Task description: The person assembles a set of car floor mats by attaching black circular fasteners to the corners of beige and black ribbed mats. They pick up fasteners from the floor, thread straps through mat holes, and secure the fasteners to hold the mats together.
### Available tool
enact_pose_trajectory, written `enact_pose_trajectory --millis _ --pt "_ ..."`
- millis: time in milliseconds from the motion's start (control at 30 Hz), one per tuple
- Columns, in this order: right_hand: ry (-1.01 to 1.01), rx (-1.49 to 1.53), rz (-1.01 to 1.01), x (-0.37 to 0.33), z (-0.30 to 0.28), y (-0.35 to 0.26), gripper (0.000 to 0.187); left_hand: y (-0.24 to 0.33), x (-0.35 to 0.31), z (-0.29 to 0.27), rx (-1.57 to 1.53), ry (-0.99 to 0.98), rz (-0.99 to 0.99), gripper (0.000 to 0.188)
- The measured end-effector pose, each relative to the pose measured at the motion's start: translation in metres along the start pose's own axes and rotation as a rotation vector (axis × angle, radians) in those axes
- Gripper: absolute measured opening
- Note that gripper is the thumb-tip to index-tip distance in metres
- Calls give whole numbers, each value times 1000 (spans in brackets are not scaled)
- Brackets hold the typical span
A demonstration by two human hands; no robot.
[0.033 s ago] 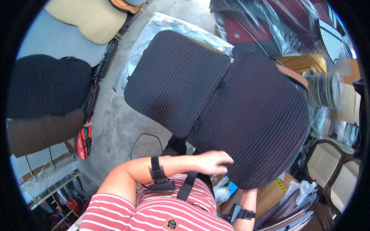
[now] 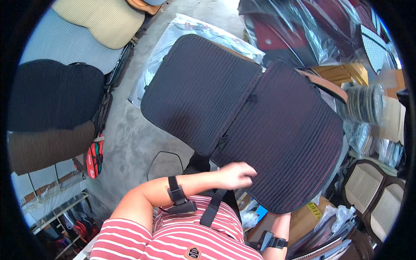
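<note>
At the centre we see the two-panel cushion in dark cloth, which looks matt and finely ribbed. Toward half past ten we notice a plastic sheet, clear, thin and glossy. At nine o'clock we find a black cushion, also of matt ribbed cloth. At one o'clock the transparent film is shiny and wrinkled; at four o'clock we see a cardboard box with a dull surface.

Wears a red, white-striped short-sleeved shirt with an orange-edged black chest badge, a black strap and black forearm bands.
</note>
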State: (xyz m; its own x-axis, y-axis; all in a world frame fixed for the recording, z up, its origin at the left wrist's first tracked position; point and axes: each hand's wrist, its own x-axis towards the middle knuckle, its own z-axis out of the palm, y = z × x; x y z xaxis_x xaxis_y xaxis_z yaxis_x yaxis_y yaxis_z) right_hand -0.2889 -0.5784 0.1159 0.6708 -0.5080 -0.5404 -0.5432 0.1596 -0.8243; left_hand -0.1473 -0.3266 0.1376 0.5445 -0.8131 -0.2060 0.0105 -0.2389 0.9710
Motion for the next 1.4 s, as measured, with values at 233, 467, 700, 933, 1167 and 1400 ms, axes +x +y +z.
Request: enact_pose_trajectory --millis 233,467,700,933,1167,1400 --pt "199 430 131 -7 -36 -2 59 -177 -88 -92 72 1339 -776 27" --pt "451 483 372 6 -105 -11 65 -255 -117 -114 -859 1484 -1065 55" --pt "302 -778 -529 32 24 -60 27 -191 -135 -124 -1251 1258 -767 41" --pt "-490 -91 490 26 226 -31 43 -145 -147 -171 -1438 1415 -464 25" --pt "-320 231 254 25 305 -43 55 -133 -150 -184 -1414 1437 -581 27" --pt "-390 -105 38 22 338 -46 80 -128 -158 -145 -106 1153 -728 54"
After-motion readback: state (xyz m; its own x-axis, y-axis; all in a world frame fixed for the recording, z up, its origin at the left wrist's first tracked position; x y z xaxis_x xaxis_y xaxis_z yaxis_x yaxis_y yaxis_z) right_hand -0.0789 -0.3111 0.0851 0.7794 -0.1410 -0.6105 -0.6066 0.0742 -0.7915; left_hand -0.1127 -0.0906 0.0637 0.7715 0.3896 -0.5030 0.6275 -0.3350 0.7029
